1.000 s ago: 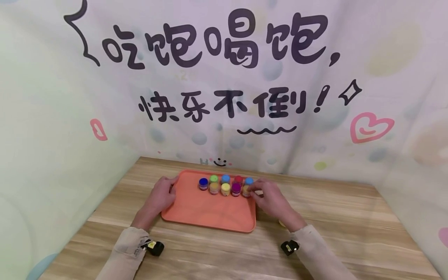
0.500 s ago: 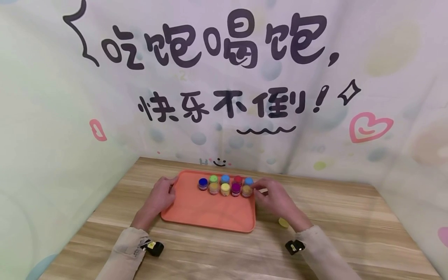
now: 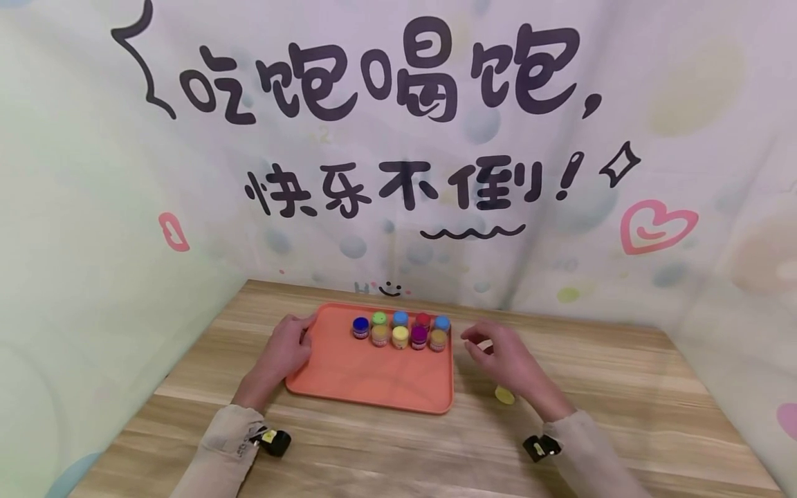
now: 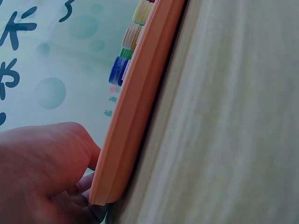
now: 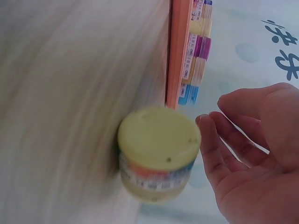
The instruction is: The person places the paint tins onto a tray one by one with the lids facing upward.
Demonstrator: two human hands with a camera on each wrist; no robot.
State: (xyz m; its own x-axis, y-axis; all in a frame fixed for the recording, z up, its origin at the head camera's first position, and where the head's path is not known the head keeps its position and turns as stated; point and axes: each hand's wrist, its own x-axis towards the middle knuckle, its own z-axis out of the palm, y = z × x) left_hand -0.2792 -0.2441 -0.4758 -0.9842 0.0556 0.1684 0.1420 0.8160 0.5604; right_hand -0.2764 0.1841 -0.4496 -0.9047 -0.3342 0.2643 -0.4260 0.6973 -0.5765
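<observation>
Near the back of the orange tray [image 3: 373,377] stand several small paint jars with coloured lids. They form two rows, with the dark blue jar [image 3: 360,328] at the left and the tan-lidded jar [image 3: 438,340] at the front right. My left hand [image 3: 288,347] grips the tray's left edge, thumb at the rim in the left wrist view. Off the tray's right side, my right hand [image 3: 507,356] hangs with loosely bent fingers and nothing in them. Partly under that wrist, a yellow-lidded jar [image 5: 158,149] stands on the table, large in the right wrist view.
The wooden table [image 3: 398,456] extends around the tray on every side. A printed cloth backdrop [image 3: 349,256] with large dark characters rises behind its far edge. Pale walls close in at left and right.
My right hand has let go of the tan-lidded jar and drawn away to the right. The yellow-lidded jar on the table has come more into view. My left hand stays at the tray.
</observation>
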